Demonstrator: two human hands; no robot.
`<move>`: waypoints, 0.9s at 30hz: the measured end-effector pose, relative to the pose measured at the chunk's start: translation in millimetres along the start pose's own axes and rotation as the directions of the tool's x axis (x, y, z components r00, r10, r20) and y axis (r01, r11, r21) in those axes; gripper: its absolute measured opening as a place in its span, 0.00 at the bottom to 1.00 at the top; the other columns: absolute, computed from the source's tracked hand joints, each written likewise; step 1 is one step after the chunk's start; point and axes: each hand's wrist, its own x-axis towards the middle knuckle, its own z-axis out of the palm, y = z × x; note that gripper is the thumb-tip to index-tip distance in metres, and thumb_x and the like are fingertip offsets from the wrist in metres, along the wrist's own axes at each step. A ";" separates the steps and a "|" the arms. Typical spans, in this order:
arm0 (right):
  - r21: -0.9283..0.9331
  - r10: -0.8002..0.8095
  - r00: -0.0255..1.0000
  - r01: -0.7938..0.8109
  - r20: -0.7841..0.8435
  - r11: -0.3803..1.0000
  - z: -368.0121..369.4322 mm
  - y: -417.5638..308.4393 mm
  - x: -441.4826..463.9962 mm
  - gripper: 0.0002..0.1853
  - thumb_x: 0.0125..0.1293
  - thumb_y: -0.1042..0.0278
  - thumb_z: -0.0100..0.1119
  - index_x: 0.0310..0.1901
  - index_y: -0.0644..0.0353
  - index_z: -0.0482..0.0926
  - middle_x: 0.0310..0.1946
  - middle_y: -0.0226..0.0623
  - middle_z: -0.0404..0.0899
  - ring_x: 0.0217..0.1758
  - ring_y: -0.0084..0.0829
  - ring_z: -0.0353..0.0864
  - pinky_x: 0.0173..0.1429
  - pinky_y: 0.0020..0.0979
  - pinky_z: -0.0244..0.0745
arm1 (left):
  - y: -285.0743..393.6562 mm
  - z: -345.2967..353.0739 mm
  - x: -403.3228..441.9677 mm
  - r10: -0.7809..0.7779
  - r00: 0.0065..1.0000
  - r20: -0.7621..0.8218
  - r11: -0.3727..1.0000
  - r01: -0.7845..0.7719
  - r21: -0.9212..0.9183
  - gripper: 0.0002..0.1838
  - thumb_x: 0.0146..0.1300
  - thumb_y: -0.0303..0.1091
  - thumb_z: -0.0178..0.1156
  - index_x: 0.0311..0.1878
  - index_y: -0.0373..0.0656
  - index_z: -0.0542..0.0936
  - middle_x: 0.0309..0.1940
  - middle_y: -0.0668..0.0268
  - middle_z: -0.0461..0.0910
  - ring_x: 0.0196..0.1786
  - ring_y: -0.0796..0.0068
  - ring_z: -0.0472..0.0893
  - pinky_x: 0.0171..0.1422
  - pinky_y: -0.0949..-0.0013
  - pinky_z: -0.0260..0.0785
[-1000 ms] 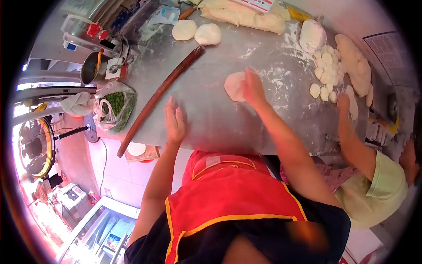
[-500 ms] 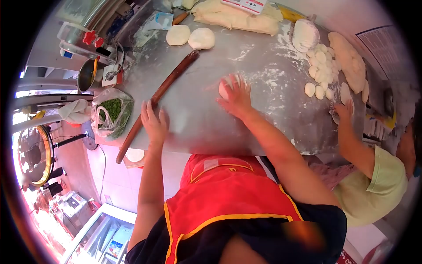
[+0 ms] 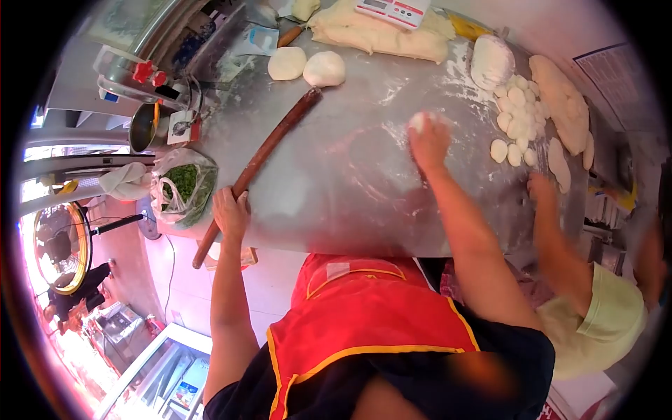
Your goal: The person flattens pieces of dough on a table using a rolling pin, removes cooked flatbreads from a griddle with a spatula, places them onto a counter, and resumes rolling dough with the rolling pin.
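Note:
My left hand (image 3: 230, 212) is wrapped round the lower part of a long brown rolling pin (image 3: 269, 143), which lies slanting over the metal table (image 3: 329, 203). Out over the middle right of the table, my right hand (image 3: 430, 142) has its fingers curled round a pale piece of dough (image 3: 418, 122), mostly covered by the hand. Flour streaks lie on the metal around it. Two round dough pieces (image 3: 287, 64) (image 3: 324, 68) sit beyond the pin's upper end.
A big dough slab (image 3: 378, 31) and a white scale (image 3: 395, 10) lie at the back. Small dough pieces (image 3: 518, 115) and long dough (image 3: 563, 105) are at the right, near a co-worker's arm (image 3: 556, 241). A bag of greens (image 3: 183, 183) sits at the left edge.
My left hand has moved down and left onto the rolling pin and closed round it. My right hand has moved right with the dough, off the spot where it pressed it.

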 end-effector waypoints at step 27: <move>0.187 -0.077 0.940 0.014 0.332 0.982 -136.1 15.5 -96.6 0.31 0.67 0.40 0.57 0.59 0.59 0.76 0.51 0.49 0.81 0.50 0.50 0.81 0.52 0.47 0.75 | 221.4 100.9 10.4 0.633 0.726 -0.268 0.646 -0.687 -0.333 0.31 0.46 0.45 0.69 0.54 0.41 0.77 0.61 0.55 0.71 0.68 0.54 0.66 0.76 0.53 0.53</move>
